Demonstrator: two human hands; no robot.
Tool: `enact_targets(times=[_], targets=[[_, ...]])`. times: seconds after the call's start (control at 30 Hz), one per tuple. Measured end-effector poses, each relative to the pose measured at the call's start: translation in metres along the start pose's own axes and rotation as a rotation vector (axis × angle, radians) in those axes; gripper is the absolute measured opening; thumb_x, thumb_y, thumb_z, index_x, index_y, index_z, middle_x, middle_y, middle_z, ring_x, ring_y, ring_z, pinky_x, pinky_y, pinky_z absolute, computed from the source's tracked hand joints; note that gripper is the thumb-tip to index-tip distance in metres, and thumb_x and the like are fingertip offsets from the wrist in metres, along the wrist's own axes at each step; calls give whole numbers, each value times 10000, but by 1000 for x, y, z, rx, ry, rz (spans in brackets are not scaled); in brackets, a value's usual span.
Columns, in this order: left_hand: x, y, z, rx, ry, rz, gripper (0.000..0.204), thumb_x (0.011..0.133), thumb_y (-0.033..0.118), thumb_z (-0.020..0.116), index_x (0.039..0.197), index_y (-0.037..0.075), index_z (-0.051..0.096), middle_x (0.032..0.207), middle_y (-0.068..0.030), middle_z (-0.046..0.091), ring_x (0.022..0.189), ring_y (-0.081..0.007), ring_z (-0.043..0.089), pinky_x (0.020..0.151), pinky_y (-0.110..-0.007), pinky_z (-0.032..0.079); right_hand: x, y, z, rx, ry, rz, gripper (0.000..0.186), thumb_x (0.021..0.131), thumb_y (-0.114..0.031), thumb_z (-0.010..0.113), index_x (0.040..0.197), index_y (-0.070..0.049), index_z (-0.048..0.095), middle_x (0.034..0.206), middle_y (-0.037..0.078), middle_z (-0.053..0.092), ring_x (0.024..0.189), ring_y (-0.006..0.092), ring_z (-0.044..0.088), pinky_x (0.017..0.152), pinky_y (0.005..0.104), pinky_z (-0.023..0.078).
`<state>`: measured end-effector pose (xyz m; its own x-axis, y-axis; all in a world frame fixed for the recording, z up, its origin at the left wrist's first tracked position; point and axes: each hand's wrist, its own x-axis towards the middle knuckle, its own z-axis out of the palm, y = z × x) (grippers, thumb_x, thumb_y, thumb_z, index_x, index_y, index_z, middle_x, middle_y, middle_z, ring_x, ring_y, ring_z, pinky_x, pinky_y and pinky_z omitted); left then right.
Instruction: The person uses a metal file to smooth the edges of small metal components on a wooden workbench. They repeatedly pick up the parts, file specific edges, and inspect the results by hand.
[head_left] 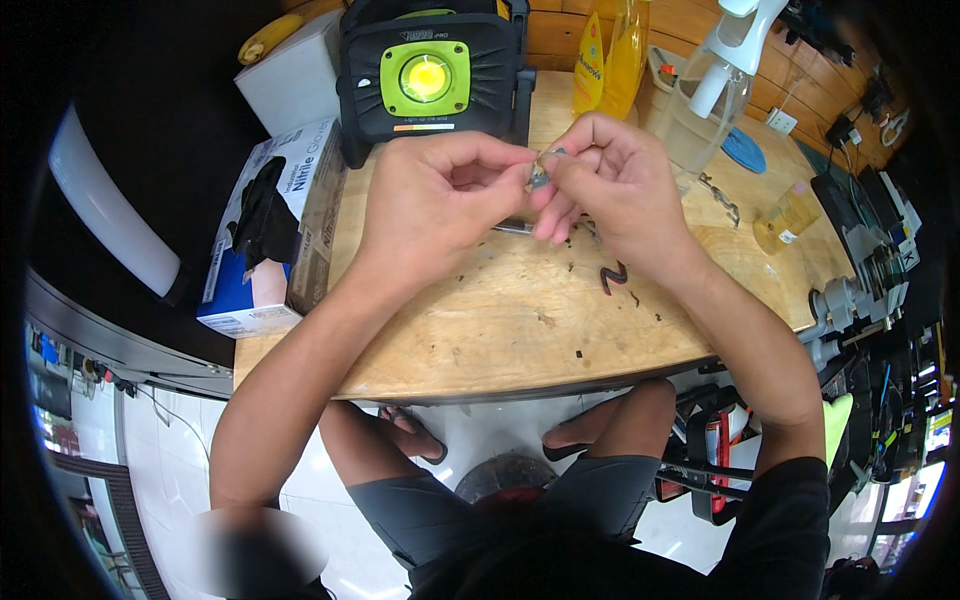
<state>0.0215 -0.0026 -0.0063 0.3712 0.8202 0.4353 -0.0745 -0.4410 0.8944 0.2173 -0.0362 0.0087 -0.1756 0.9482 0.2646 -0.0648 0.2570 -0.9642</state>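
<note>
My left hand [440, 190] and my right hand [620, 180] meet over the wooden table, fingertips nearly touching. Both pinch a small greyish piece with a yellowish spot [539, 174]; its kind is too small to make out, and the fingers cover part of it. Below the hands lies a slim metal tool [514, 228], partly hidden by the fingers. To the right of it, a dark reddish, curled strip [613, 279] rests on the wood among small dark crumbs.
A lit work lamp [428, 80] stands at the back. Left of it are a glove box [315, 215] and a white box with a banana [270, 38]. A yellow bottle [610, 60], a clear spray bottle [705, 105] and a small amber jar [787, 218] stand on the right.
</note>
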Motion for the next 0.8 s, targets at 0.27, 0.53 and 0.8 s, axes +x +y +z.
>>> enact_targets(times=[0.27,0.53,0.8], targets=[[-2,3,-3,89,-62,-8,184,986,13,706,1143,-78,735,1031,-150,776,930,-172,761,877,-325,640,-2,-1,2,-9,-2,2,104,1001,-42,618,994,54,578,810,154,721,628,194,733,520,275,578],[0,5,0,21,-17,-34,194,994,58,715,1136,-73,734,1000,-130,778,876,-145,746,818,-292,627,-1,-3,1,10,8,-11,102,996,-34,615,982,58,573,813,166,725,626,200,734,518,281,579],[4,-3,-6,185,28,60,241,992,96,731,1194,-36,743,995,-102,784,880,-126,733,812,-272,600,5,4,-6,-46,37,43,147,999,-78,640,974,57,584,823,169,731,640,204,743,518,279,577]])
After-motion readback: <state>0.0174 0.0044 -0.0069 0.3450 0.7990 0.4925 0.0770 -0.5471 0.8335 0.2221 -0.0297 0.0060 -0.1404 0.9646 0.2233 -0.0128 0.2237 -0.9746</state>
